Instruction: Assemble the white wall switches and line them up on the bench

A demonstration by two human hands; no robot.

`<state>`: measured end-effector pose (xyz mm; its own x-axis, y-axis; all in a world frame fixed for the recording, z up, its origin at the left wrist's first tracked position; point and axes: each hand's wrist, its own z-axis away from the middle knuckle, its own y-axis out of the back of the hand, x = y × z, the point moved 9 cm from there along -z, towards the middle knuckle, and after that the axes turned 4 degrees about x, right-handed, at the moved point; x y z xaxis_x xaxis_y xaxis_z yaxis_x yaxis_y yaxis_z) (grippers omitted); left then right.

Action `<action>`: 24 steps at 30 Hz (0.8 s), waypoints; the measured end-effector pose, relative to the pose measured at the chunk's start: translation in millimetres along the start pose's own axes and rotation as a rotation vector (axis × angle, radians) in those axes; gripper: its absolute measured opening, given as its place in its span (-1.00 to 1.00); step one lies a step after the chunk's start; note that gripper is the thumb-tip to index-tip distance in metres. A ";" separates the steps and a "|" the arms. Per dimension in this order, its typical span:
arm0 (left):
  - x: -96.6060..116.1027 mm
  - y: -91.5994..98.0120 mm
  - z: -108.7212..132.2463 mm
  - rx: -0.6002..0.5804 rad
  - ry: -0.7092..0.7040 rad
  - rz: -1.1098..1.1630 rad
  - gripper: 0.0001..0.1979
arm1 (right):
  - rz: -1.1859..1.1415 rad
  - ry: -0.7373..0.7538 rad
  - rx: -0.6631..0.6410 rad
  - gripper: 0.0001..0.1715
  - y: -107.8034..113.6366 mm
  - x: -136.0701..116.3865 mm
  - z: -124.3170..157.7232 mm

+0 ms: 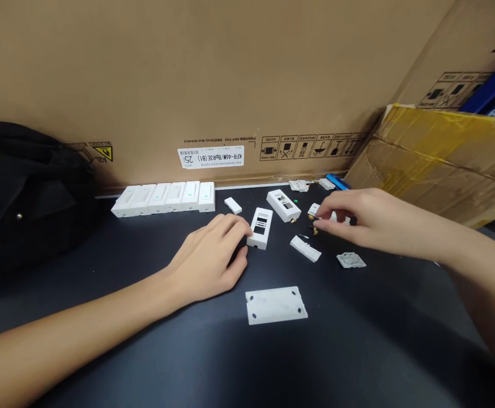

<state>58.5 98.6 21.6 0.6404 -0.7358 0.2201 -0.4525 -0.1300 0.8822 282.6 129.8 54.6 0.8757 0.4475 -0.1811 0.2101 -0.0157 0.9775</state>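
Note:
My left hand (211, 258) rests on the dark table, its fingers and thumb closed round the left side of a white switch housing (261, 228) with slotted openings. My right hand (353, 218) reaches in from the right, fingertips pinched together over small brass parts (314, 229); what they hold is too small to name. A second white housing (284, 205) lies just behind. A white rocker piece (305, 248) lies in front of the right hand. A flat white back plate (276, 305) lies nearer to me.
A row of several finished white switches (165, 198) lines the back edge, with a small white rocker (233, 205) beside it. A black bag (22, 192) sits at the left. Cardboard boxes (447, 158) wall the back and right. A small white clip (351, 260) and a blue tool (338, 181) lie nearby.

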 end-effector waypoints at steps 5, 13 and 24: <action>6.7 8.1 0.3 0.075 -0.074 0.050 -0.80 | -0.072 0.096 -0.115 -0.75 -20.3 -39.4 3.1; 31.5 3.1 6.0 -0.015 -0.364 0.215 -0.84 | -0.146 0.139 -0.101 -0.77 -16.2 -40.1 3.3; 37.1 -1.4 7.6 -0.076 -0.422 0.200 -0.79 | 0.094 0.100 0.091 -0.48 -27.0 -17.7 -7.1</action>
<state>78.2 66.5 25.4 0.2303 -0.9492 0.2143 -0.4842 0.0792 0.8714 258.3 128.6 32.1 0.8469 0.5268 -0.0731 0.1715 -0.1403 0.9751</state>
